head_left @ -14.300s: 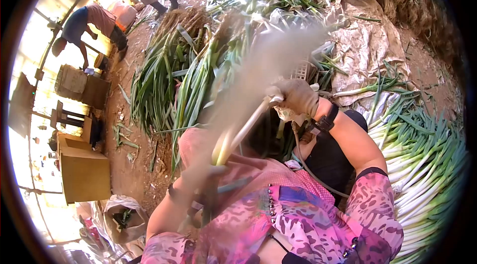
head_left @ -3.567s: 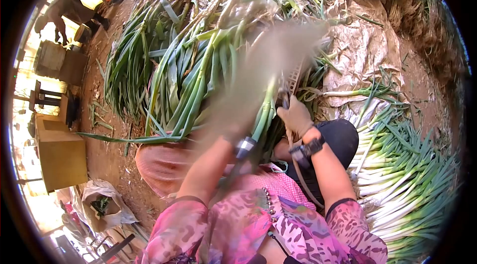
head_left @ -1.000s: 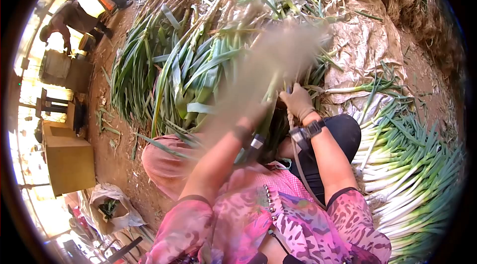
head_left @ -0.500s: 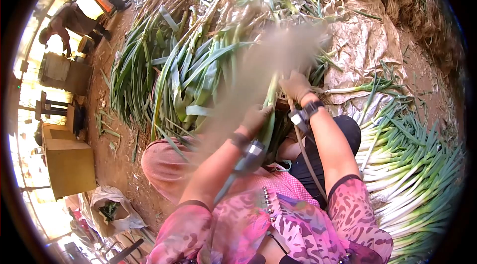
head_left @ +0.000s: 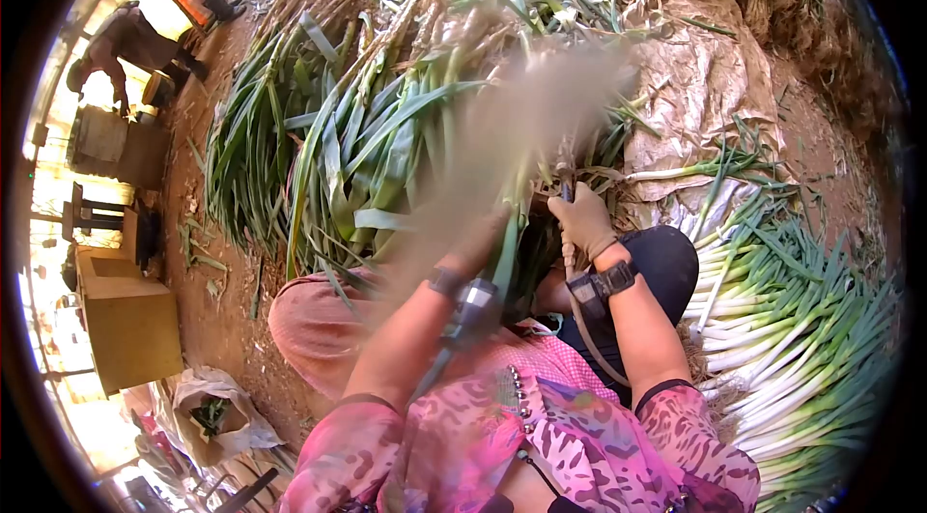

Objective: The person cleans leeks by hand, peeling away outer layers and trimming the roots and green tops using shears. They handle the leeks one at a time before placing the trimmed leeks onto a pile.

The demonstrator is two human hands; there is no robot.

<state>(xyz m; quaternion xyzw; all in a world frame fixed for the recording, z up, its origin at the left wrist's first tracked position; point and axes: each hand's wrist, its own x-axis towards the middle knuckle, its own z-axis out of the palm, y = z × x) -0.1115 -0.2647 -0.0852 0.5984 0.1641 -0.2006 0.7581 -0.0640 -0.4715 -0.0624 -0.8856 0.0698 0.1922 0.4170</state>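
Note:
My left hand (head_left: 483,235), gloved and partly veiled by a blurred smudge, is closed around a green onion stalk (head_left: 505,257) in front of my lap. My right hand (head_left: 583,220), also gloved, grips a hose with a nozzle (head_left: 567,186) just right of the stalk. The stalk's upper part is hidden by the smudge. Beyond my hands lies a heap of untrimmed green onions (head_left: 386,136) with long leaves and brown roots.
Cleaned onions with white stems (head_left: 772,358) lie in a row at the right. Behind them spreads a crumpled sheet (head_left: 705,78). At the left are a yellowish box (head_left: 130,329), an open sack (head_left: 217,412) and two people, one bending (head_left: 135,40).
My right hand has moved slightly down and away from the stalk, and the hose nozzle now shows in it. My left hand still holds the stalk, a little lower and further left.

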